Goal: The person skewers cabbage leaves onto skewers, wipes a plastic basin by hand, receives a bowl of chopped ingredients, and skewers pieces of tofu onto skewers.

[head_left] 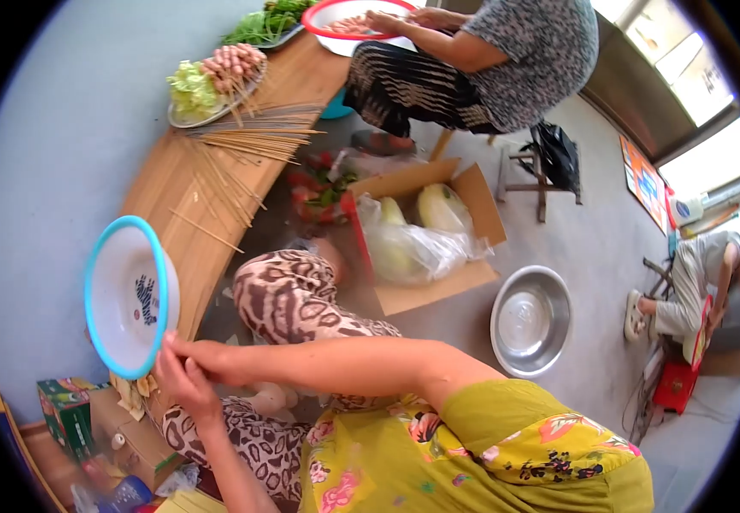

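Observation:
My right hand and my left hand meet at the near rim of a white plastic basin with a turquoise edge. The fingers of both are drawn together in a pinch; whatever is between them is too small or hidden to make out. A dark printed figure shows on the basin's bottom. Beyond the basin, loose wooden skewers lie on the wooden bench, with a thicker bundle of skewers further along. I cannot tell whether my fingers touch the rim.
An oval plate holds lettuce and skewered sausages. A co-worker works over a red-rimmed basin. A cardboard box with bagged melon-like vegetables and a metal basin stand on the floor. Another person sits far right.

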A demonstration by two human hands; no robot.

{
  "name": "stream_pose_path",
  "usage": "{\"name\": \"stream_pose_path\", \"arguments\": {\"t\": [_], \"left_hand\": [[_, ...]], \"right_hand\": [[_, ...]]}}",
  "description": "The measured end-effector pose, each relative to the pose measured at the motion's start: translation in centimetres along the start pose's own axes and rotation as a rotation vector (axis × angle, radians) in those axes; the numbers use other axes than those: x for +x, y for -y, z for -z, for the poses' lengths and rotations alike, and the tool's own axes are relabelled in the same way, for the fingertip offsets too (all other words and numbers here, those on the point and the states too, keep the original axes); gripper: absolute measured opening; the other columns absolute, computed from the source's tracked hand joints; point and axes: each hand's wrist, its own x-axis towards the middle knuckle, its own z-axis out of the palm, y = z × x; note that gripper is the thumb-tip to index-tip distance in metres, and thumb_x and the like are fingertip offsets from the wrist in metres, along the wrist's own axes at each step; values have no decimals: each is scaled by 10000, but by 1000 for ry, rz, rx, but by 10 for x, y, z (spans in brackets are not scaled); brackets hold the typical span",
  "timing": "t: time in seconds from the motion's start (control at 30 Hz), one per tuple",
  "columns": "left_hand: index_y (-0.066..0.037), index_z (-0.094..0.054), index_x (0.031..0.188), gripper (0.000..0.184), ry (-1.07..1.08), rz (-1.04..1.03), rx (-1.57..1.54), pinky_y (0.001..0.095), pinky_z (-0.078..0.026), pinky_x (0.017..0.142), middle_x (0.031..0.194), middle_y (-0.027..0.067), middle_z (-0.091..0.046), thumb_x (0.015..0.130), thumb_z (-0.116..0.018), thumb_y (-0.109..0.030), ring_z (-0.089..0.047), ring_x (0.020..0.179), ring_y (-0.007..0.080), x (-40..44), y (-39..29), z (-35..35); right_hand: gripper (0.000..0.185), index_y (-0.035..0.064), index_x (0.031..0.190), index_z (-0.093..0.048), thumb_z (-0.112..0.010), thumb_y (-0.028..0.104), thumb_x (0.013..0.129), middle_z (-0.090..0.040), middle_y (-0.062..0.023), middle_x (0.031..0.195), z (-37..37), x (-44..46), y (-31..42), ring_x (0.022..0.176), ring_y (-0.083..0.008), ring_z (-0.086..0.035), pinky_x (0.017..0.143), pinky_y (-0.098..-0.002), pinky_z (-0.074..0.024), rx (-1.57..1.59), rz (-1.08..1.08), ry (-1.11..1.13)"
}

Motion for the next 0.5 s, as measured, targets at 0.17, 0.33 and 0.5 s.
{"name": "stream_pose_path", "arguments": {"t": [0.17, 0.33, 0.5], "left_hand": [[10, -591, 1031, 306, 179, -150, 17, 422, -439, 722, 910, 175, -586, 907, -484, -248, -556, 842, 368, 19, 11, 5], [-2, -590, 980, 225, 223, -70, -52, 413, -433, 602, 781, 152, -552, 864, -524, -182, -560, 708, 347, 27, 26, 20], [-18, -598, 986, 297, 243, 114, -228, 416, -448, 680, 863, 176, -599, 901, -465, -270, -577, 795, 374, 5, 45, -7]], "right_hand": [[536, 80, 1091, -510, -381, 568, 911, -555, -40, 1050, -7, -24, 34, 931, -128, -510, 800, -312, -454, -109, -131, 33], [465, 117, 1083, -516, -422, 537, 908, -549, -14, 979, -6, -23, 34, 895, -122, -509, 716, -312, -474, -321, -153, 83], [321, 97, 1069, -510, -474, 378, 917, -569, -12, 942, -5, -16, 23, 823, -103, -545, 623, -278, -471, -648, -148, -182]]}}
